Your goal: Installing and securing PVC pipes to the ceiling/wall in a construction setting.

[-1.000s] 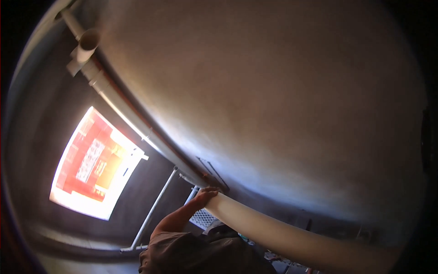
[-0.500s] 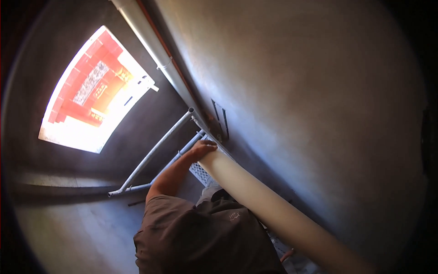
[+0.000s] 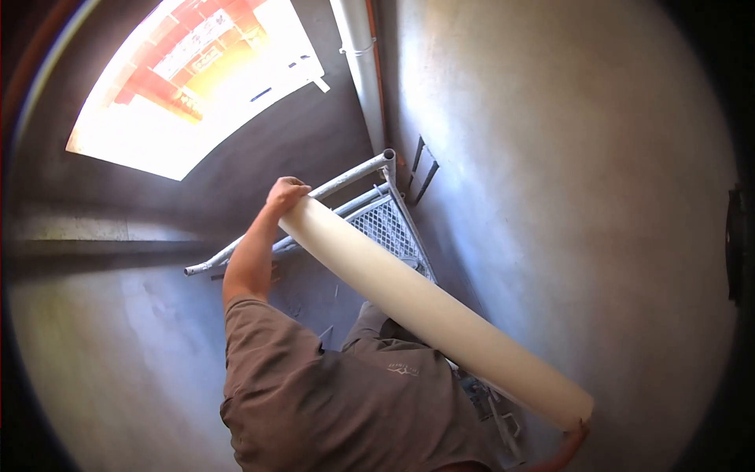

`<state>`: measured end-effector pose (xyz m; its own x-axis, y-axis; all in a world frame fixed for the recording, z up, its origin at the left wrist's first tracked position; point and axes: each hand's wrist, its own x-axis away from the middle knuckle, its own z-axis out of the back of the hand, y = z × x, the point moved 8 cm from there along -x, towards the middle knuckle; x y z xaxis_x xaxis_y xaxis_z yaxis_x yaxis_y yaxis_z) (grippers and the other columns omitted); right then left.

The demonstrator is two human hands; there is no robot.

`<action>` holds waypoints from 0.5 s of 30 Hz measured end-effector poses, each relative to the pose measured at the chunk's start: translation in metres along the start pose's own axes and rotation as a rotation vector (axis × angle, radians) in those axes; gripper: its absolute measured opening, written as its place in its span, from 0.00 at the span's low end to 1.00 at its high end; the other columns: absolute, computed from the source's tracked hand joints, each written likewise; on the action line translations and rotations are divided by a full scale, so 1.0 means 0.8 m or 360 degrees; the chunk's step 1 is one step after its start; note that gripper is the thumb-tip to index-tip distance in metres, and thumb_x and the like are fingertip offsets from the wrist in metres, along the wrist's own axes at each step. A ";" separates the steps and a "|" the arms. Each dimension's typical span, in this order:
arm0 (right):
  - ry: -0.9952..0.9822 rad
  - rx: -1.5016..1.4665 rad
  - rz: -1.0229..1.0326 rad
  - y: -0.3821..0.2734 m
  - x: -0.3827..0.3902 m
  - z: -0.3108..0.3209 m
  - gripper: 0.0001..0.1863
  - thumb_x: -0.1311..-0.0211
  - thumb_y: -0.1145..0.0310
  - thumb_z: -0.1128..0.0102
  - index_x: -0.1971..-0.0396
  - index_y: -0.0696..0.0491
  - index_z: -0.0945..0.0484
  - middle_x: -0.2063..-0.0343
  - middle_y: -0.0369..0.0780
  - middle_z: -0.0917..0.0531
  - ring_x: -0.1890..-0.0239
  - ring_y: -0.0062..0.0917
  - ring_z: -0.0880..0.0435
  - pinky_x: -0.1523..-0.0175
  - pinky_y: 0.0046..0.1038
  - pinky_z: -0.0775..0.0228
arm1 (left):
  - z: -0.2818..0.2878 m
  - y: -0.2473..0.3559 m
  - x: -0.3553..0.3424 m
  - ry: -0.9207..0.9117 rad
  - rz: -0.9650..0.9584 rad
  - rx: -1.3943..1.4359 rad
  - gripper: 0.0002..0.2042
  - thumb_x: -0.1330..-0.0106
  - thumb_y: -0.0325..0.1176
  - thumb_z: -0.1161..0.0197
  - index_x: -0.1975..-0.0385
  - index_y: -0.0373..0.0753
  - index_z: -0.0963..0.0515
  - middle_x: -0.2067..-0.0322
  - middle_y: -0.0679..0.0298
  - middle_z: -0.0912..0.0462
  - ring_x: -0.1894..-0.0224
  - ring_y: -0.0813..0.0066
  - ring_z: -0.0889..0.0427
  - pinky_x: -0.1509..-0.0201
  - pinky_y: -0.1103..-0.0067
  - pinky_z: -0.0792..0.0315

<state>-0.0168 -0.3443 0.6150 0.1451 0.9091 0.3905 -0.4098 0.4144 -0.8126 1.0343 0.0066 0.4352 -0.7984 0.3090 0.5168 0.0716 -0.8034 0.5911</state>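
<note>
A long, thick, smooth cream tube [image 3: 440, 315] slants across the front of my body, from upper left to lower right. I cannot tell whether it is a hollow pipe or a tight roll. My left hand [image 3: 288, 193] grips its upper left end, with the arm stretched out and the fingers curled over the rim. At the lower right end is my right hand [image 3: 580, 434], its fingers against the tube's edge and mostly hidden behind it. Below the tube's upper part, a grey metal scaffold frame [image 3: 346, 179] with a mesh platform [image 3: 385, 228] can be seen.
A plastered wall [image 3: 566, 197] rises on the right, with two dark slots [image 3: 425, 171] cut in it. A white vertical pipe [image 3: 358, 63] runs up the corner. At upper left is a bright opening [image 3: 197, 94]. Scaffold parts [image 3: 503, 417] show low down beside my body.
The tube's upper end has swung left and up with my left hand. My right hand and the tube's lower end have come into view. The view has turned, shifting the opening and scaffold.
</note>
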 end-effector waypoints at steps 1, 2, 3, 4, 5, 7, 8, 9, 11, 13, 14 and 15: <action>-0.0233 0.0146 -0.0109 -0.001 -0.003 -0.038 0.42 0.39 0.49 0.45 0.31 0.54 0.50 0.36 0.48 0.39 0.36 0.42 0.36 0.35 0.44 0.45 | 0.022 -0.004 -0.002 0.0038 0.0044 -0.0075 0.15 0.49 0.40 0.33 0.64 0.40 0.15 0.66 0.58 0.14 0.63 0.66 0.15 0.53 0.74 0.25; -0.0243 0.0161 -0.0106 -0.011 -0.008 -0.073 0.42 0.39 0.49 0.45 0.31 0.54 0.50 0.36 0.48 0.39 0.36 0.42 0.36 0.35 0.44 0.45 | 0.041 -0.003 -0.011 0.0065 0.0052 -0.0232 0.15 0.49 0.41 0.33 0.64 0.40 0.15 0.65 0.58 0.14 0.62 0.65 0.15 0.52 0.73 0.24; -0.0191 0.0176 -0.0206 -0.019 -0.022 -0.112 0.40 0.39 0.53 0.44 0.32 0.54 0.50 0.38 0.47 0.37 0.38 0.41 0.35 0.38 0.43 0.41 | 0.068 -0.013 -0.007 0.0108 0.0096 -0.0390 0.15 0.49 0.42 0.33 0.64 0.41 0.15 0.65 0.58 0.14 0.61 0.64 0.15 0.52 0.73 0.24; -0.0085 0.0174 -0.0312 -0.018 -0.021 -0.133 0.39 0.39 0.57 0.43 0.33 0.55 0.49 0.40 0.47 0.34 0.40 0.40 0.33 0.42 0.41 0.37 | 0.082 -0.003 -0.011 0.0150 0.0132 -0.0549 0.16 0.49 0.44 0.33 0.64 0.43 0.15 0.64 0.58 0.14 0.60 0.63 0.15 0.50 0.72 0.24; -0.0081 0.0185 -0.0320 -0.019 -0.025 -0.157 0.39 0.39 0.57 0.43 0.33 0.55 0.49 0.40 0.47 0.34 0.40 0.40 0.33 0.42 0.41 0.37 | 0.094 0.003 -0.017 0.0174 0.0199 -0.0622 0.16 0.49 0.44 0.34 0.63 0.45 0.15 0.62 0.59 0.14 0.57 0.63 0.16 0.49 0.72 0.25; -0.0281 -0.0003 -0.0338 -0.011 -0.027 -0.212 0.35 0.40 0.58 0.42 0.36 0.55 0.44 0.44 0.46 0.31 0.45 0.39 0.29 0.46 0.43 0.34 | 0.118 0.015 -0.036 0.0249 0.0223 -0.0819 0.15 0.48 0.44 0.36 0.62 0.47 0.16 0.60 0.60 0.15 0.55 0.63 0.17 0.47 0.71 0.26; -0.0264 -0.0001 -0.0349 0.008 -0.038 -0.224 0.35 0.40 0.58 0.42 0.36 0.55 0.44 0.44 0.46 0.31 0.45 0.39 0.29 0.46 0.43 0.34 | 0.124 0.026 -0.045 0.0234 0.0245 -0.0928 0.16 0.47 0.44 0.38 0.61 0.47 0.16 0.57 0.60 0.16 0.52 0.62 0.18 0.45 0.71 0.28; -0.0497 0.0173 -0.0107 0.017 -0.050 -0.248 0.33 0.41 0.59 0.41 0.38 0.55 0.41 0.46 0.46 0.29 0.48 0.39 0.27 0.48 0.43 0.32 | 0.127 0.032 -0.063 0.0219 0.0232 -0.0939 0.16 0.47 0.44 0.38 0.61 0.47 0.16 0.57 0.60 0.16 0.52 0.62 0.18 0.45 0.71 0.28; -0.0742 0.0356 0.0110 0.010 -0.044 -0.287 0.31 0.42 0.59 0.40 0.40 0.55 0.38 0.49 0.45 0.27 0.51 0.39 0.24 0.50 0.44 0.30 | 0.153 0.026 -0.078 0.0258 0.0174 -0.0841 0.16 0.46 0.45 0.38 0.60 0.47 0.16 0.56 0.59 0.16 0.50 0.62 0.19 0.45 0.70 0.28; -0.0871 -0.0307 -0.0478 -0.031 -0.017 -0.386 0.27 0.42 0.61 0.40 0.44 0.54 0.34 0.54 0.43 0.23 0.55 0.38 0.22 0.54 0.41 0.27 | 0.177 0.023 -0.092 0.0256 0.0172 -0.0858 0.16 0.46 0.44 0.38 0.60 0.46 0.17 0.56 0.59 0.17 0.50 0.61 0.20 0.44 0.70 0.28; -0.0861 -0.0385 -0.0633 -0.017 -0.020 -0.388 0.25 0.43 0.62 0.39 0.47 0.55 0.32 0.56 0.43 0.22 0.57 0.38 0.20 0.56 0.41 0.26 | 0.187 0.028 -0.104 0.0304 0.0136 -0.0840 0.16 0.45 0.44 0.38 0.59 0.46 0.17 0.56 0.58 0.17 0.50 0.61 0.20 0.44 0.70 0.28; -0.0853 -0.0389 -0.0620 -0.007 -0.025 -0.391 0.25 0.43 0.62 0.39 0.47 0.55 0.32 0.56 0.43 0.22 0.57 0.38 0.20 0.56 0.41 0.26 | 0.195 0.033 -0.115 0.0355 0.0102 -0.0819 0.16 0.45 0.43 0.38 0.59 0.45 0.17 0.56 0.58 0.17 0.50 0.60 0.20 0.44 0.70 0.28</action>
<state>0.2640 -0.3513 0.4764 -0.2490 0.5728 0.7809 -0.1949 0.7602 -0.6198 1.2030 0.0364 0.5001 -0.9130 0.1816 0.3654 -0.1323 -0.9788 0.1561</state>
